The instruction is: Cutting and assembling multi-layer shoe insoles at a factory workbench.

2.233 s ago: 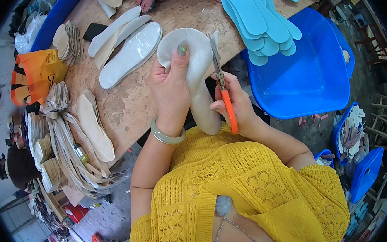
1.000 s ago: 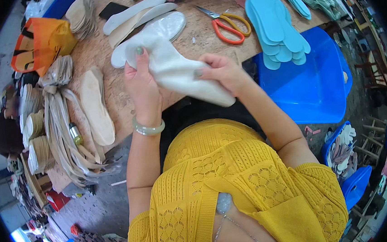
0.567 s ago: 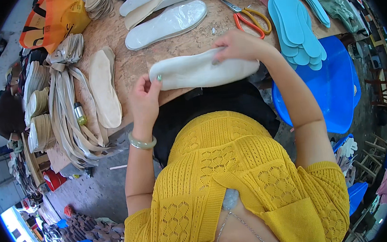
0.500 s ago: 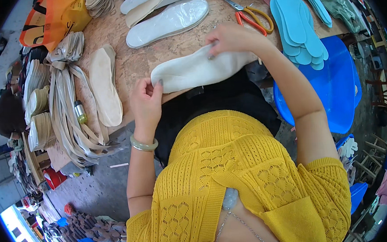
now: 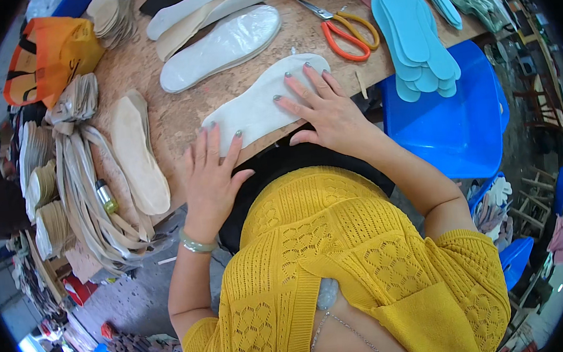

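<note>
A white insole lies flat near the front edge of the wooden table. Fingertips of my left hand rest on its left end, spread apart. My right hand lies over its right part with the fingers stretched out. Beyond it sits a stack of glossy white insoles, with beige and white insole pieces behind. Scissors with red and yellow handles lie to the right, blades apart.
Light blue insoles are fanned at the table's right, above a blue plastic basin. On the left are beige insoles, fabric strips, a small green-and-black bottle, tied insole bundles and an orange bag.
The insole has come down flat onto the table. My left hand has let go of its end and spread out; my right hand has flattened over it. The view has shifted slightly.
</note>
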Available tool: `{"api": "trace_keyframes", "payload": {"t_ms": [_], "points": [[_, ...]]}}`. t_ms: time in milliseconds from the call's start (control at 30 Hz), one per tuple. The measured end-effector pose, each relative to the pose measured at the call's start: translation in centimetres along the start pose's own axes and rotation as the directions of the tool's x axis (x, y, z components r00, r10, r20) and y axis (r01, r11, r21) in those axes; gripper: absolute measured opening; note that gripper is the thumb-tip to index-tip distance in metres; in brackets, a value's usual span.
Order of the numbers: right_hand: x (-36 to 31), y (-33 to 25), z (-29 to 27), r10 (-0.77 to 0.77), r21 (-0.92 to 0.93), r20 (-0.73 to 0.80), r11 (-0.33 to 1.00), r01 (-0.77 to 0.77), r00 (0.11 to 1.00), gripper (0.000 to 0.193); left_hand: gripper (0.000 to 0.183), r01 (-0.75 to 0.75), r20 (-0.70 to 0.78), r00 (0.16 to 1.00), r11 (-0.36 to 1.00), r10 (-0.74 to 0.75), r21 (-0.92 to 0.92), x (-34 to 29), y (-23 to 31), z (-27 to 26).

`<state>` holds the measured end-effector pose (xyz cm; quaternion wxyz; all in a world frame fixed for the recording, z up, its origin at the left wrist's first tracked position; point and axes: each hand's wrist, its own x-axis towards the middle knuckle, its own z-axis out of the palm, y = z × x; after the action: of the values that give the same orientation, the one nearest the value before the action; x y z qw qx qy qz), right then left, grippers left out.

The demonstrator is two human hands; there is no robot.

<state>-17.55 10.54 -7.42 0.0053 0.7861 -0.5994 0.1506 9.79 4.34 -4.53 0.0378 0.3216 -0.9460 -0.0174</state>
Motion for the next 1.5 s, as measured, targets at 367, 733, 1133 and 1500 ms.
{"api": "trace_keyframes", "payload": {"t_ms": [367,733,1133,1500], "points": [[0.6,3.2,-2.1,0.028,0.035,-0.210,0.999,-0.021,0.977,0.053,0.061,0.034,0.002,0.999,0.999,-0.034,0.039,-0.1,0.4,0.3],[-3.6,11.8,-5.8,0.388,-0.509,-0.419,0.648,-0.566,0.821,0.044,0.062,0.067,-0.098,0.993,0.997,-0.070,-0.033,-0.5,1.5,0.5],[-3.4,14.1,-10.0,0.511,-0.276,-0.516,0.660,-0.699,0.687,0.051,0.057,-0.057,-0.145,0.989,0.968,0.021,-0.244,1.2,3.2,1.1],[-4.2,15.8,-16.7,0.209,-0.479,-0.601,0.679,-0.557,0.771,0.040,0.052,-0.031,-0.141,0.990,0.973,-0.001,-0.229,1.4,3.4,0.2]]}}
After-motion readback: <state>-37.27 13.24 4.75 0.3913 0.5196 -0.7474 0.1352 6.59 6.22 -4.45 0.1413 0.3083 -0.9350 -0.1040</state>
